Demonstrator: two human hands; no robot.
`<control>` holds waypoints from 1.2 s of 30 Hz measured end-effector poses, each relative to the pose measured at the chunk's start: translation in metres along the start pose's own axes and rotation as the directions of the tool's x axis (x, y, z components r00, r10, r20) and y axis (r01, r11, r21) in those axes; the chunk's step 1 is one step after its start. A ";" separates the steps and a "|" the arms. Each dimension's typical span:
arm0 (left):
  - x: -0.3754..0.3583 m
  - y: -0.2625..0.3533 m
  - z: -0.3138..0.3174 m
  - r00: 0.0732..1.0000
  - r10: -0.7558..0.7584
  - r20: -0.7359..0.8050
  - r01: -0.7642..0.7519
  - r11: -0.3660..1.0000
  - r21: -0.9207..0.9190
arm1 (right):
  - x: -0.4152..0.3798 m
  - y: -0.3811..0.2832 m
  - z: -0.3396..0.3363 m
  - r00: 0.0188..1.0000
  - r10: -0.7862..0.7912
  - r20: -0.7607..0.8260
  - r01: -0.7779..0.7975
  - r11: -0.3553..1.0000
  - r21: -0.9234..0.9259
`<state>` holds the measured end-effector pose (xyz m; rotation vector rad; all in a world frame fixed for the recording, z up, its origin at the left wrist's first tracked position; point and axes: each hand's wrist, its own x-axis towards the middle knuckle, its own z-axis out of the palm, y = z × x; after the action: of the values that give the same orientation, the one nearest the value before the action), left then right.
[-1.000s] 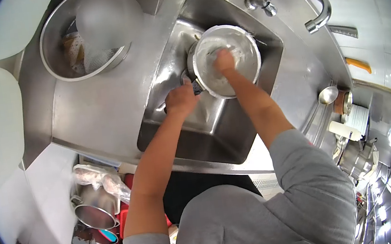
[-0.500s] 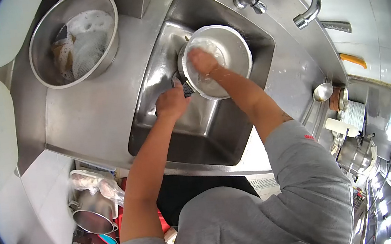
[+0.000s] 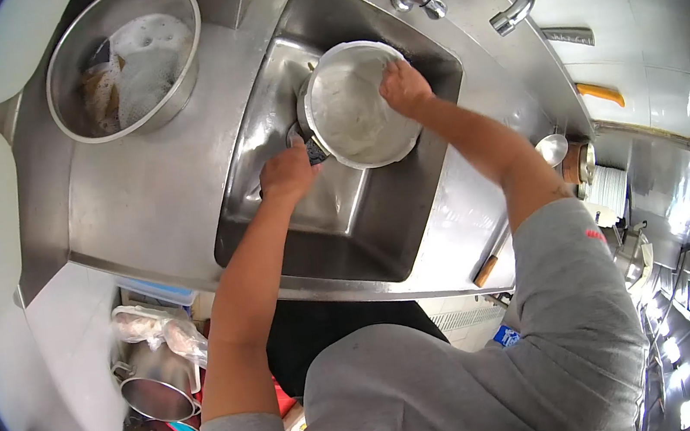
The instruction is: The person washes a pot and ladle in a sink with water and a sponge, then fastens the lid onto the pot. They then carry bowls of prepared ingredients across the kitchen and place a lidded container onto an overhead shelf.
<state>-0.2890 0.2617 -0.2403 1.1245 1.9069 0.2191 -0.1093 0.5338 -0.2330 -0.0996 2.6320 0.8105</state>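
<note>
A round metal pot (image 3: pixel 353 114) with whitish water inside sits in the steel sink (image 3: pixel 367 252), toward its back. My left hand (image 3: pixel 289 170) is closed around the pot's dark handle (image 3: pixel 316 150) at the lower left of the rim. At the upper right of the pot, my right hand (image 3: pixel 405 87) is at the rim with its fingers curled. Whatever those fingers may hold is hidden.
A large steel bowl (image 3: pixel 188 79) with soapy water stands on the counter (image 3: pixel 134 200) at the left. The curved faucet (image 3: pixel 519 5) rises behind the sink at right. A ladle (image 3: pixel 552 150) and a wooden-handled tool (image 3: pixel 486 271) lie to the right.
My right hand has moved from inside the pot to its upper right rim. My left hand stays on the handle. The whole view has shifted slightly.
</note>
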 end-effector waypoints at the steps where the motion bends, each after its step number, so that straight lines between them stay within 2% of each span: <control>1: -0.003 0.000 0.002 1.000 -0.007 0.018 0.007 1.000 0.007 | -0.007 -0.019 -0.006 0.970 0.036 0.241 -0.066 0.991 0.118; 2: -0.004 0.001 0.001 0.999 -0.009 0.032 0.009 1.000 0.016 | -0.016 -0.049 -0.016 0.882 0.045 0.469 -0.161 0.964 0.211; 3: 0.000 0.002 -0.005 0.999 -0.017 0.030 0.016 1.000 0.020 | -0.012 -0.057 -0.025 0.752 0.025 0.659 -0.266 0.926 0.269; 6: -0.003 0.002 -0.001 1.000 -0.020 0.014 0.020 1.000 0.013 | 0.003 -0.004 -0.023 0.857 0.090 0.507 -0.239 0.942 0.237; 7: 0.000 0.000 -0.001 1.000 -0.013 -0.003 0.013 1.000 0.017 | 0.009 0.016 -0.015 0.976 -0.007 0.219 -0.023 0.991 0.135; 10: 0.003 -0.002 -0.003 1.000 0.002 -0.020 -0.002 1.000 0.027 | -0.011 -0.046 -0.002 0.825 0.046 0.564 -0.263 0.913 0.311; 11: 0.001 0.001 -0.005 1.000 -0.009 -0.011 0.009 1.000 0.019 | -0.014 -0.047 -0.005 0.782 -0.097 0.615 -0.157 0.925 0.345; 14: -0.001 0.002 -0.003 1.000 -0.014 0.000 0.014 1.000 0.024 | 0.003 0.017 -0.033 0.907 -0.090 0.411 0.025 0.986 0.162; 15: -0.001 0.001 -0.001 1.000 -0.010 0.002 0.010 0.999 0.033 | 0.005 0.010 -0.028 0.928 -0.050 0.370 -0.010 0.987 0.158; 19: -0.001 0.000 0.003 1.000 -0.003 0.020 0.002 1.000 0.029 | -0.014 -0.034 -0.028 0.803 -0.071 0.591 -0.168 0.925 0.340; 22: 0.002 -0.003 0.001 1.000 0.010 -0.011 -0.010 1.000 0.023 | 0.002 0.009 -0.029 0.890 -0.079 0.449 -0.006 0.983 0.184; 23: 0.001 -0.004 0.001 1.000 0.014 -0.013 -0.014 1.000 0.027 | -0.002 -0.009 -0.031 0.816 -0.104 0.569 -0.019 0.978 0.206; 26: 0.004 0.000 -0.001 1.000 0.020 -0.022 -0.019 1.000 0.024 | -0.019 -0.042 -0.035 0.807 -0.175 0.565 -0.107 0.897 0.430; 27: 0.000 -0.001 0.001 1.000 0.016 -0.014 -0.016 0.999 0.029 | -0.016 -0.023 -0.039 0.811 -0.177 0.558 0.034 0.966 0.256; 28: 0.003 -0.002 -0.002 1.000 0.018 -0.015 -0.018 0.999 0.035 | 0.000 0.007 -0.039 0.900 -0.156 0.406 0.078 0.976 0.203; 30: 0.004 -0.003 -0.001 1.000 0.016 0.003 -0.016 0.999 0.042 | 0.020 0.044 -0.035 0.985 -0.152 0.076 0.145 0.985 0.094; 31: 0.000 -0.004 0.003 1.000 0.013 0.007 -0.014 0.999 0.045 | 0.015 0.029 -0.030 0.992 -0.065 0.113 0.059 0.997 0.058; 32: 0.000 -0.002 0.003 1.000 0.014 -0.001 -0.014 0.999 0.041 | 0.000 0.010 -0.031 0.960 -0.066 0.274 0.029 0.990 0.138; 33: 0.004 -0.003 -0.003 1.000 0.009 -0.024 -0.009 0.999 0.034 | -0.015 -0.011 -0.043 0.906 -0.079 0.415 -0.007 0.980 0.201; 35: 0.001 0.000 -0.001 1.000 -0.005 -0.021 0.005 1.000 0.007 | -0.017 -0.032 -0.026 0.757 -0.003 0.653 -0.121 0.982 0.145; 36: -0.001 0.002 -0.001 1.000 -0.005 -0.019 0.005 1.000 0.004 | -0.013 -0.016 -0.024 0.847 -0.024 0.531 -0.061 0.988 0.142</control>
<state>-0.2880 0.2623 -0.2378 1.1239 1.9271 0.2238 -0.1023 0.5066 -0.2177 0.1729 2.1515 0.5365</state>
